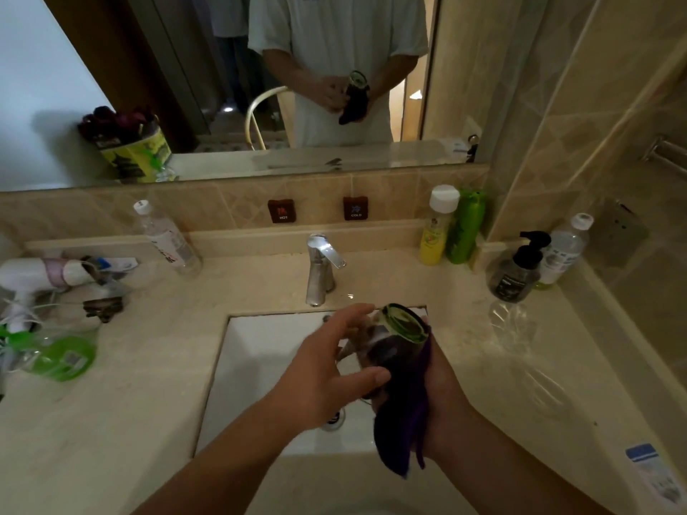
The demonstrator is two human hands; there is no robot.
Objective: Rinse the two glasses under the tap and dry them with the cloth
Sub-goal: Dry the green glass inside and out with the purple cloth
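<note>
A glass (396, 338) with a greenish rim is held tilted over the white sink (260, 351), its mouth facing up and away. My left hand (327, 377) grips its side with fingers and thumb. A dark purple cloth (403, 414) wraps its right side and hangs down from my right hand (440, 399), which cups glass and cloth from the right. A second clear glass (511, 328) stands on the counter right of the sink. The chrome tap (321, 267) stands behind the basin; no water stream shows.
A beige counter (148, 366) surrounds the sink. Left lie a hair dryer (41, 276), a water bottle (169, 239) and a green pouch (61, 356). Right stand yellow and green bottles (451, 228), a dark pump bottle (518, 271) and a clear bottle (563, 250). A mirror (260, 79) hangs behind.
</note>
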